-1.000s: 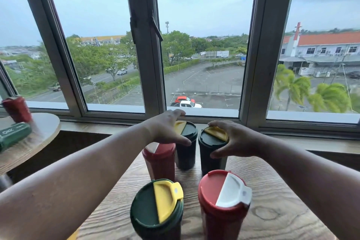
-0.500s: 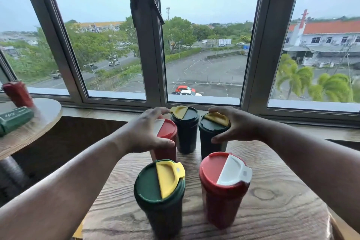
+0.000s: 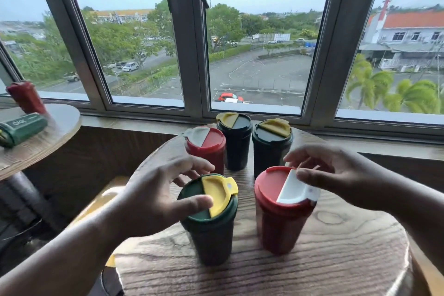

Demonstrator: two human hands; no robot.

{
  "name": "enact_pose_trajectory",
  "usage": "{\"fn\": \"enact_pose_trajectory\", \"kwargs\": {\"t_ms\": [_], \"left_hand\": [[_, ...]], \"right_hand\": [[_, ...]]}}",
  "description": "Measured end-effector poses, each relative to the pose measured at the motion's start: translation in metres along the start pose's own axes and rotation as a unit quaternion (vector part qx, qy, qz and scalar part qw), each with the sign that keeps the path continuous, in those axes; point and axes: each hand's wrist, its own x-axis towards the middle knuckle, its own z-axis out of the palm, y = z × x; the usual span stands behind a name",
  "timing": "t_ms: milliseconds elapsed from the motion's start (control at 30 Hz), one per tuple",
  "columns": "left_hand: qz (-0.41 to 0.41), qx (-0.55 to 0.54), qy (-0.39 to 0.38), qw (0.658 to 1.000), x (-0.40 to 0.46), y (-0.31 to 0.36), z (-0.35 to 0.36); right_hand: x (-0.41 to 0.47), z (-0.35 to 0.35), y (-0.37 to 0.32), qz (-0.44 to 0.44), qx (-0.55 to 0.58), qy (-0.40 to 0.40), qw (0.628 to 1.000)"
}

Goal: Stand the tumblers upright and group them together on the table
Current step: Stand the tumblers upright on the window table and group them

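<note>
Several tumblers stand upright on a round wooden table (image 3: 336,259). At the back are a red tumbler with a white flap (image 3: 206,149) and two dark green ones with yellow flaps (image 3: 235,142) (image 3: 271,149). In front stand a green tumbler with a yellow flap (image 3: 211,223) and a red tumbler with a white flap (image 3: 281,218). My left hand (image 3: 158,194) hovers over the front green tumbler's lid, fingers spread, thumb on its rim. My right hand (image 3: 336,173) is spread over the front red tumbler's lid, fingertips at the white flap.
A second wooden table (image 3: 55,132) at the left carries a green tumbler lying on its side (image 3: 21,128) and a red tumbler (image 3: 26,97). A window sill (image 3: 264,122) runs right behind the back tumblers. A yellow seat (image 3: 101,202) shows below the table's left edge.
Both hands have left the back tumblers and come toward me, now over the two front tumblers. The camera has tilted down slightly.
</note>
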Motion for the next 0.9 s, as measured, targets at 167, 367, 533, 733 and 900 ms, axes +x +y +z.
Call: {"fn": "enact_pose_trajectory", "kwargs": {"t_ms": [167, 367, 533, 733, 900], "left_hand": [[0.005, -0.017, -0.056, 0.998, -0.007, 0.005, 0.001], [0.020, 0.009, -0.069, 0.997, -0.007, 0.012, 0.000], [0.018, 0.023, -0.019, 0.999, 0.006, 0.021, 0.007], [0.008, 0.086, 0.010, 0.996, 0.026, 0.032, 0.018], [0.001, 0.121, 0.022, 0.992, 0.031, 0.034, 0.024]], "right_hand": [[-0.013, 0.004, -0.011, -0.004, 0.038, -0.065, 0.997], [-0.014, 0.014, -0.023, -0.010, -0.096, -0.044, 0.994], [-0.006, 0.016, -0.023, 0.004, -0.084, -0.003, 0.996], [0.010, 0.017, -0.020, 0.032, -0.071, 0.033, 0.996], [0.013, 0.016, -0.015, 0.039, -0.081, 0.043, 0.995]]}}
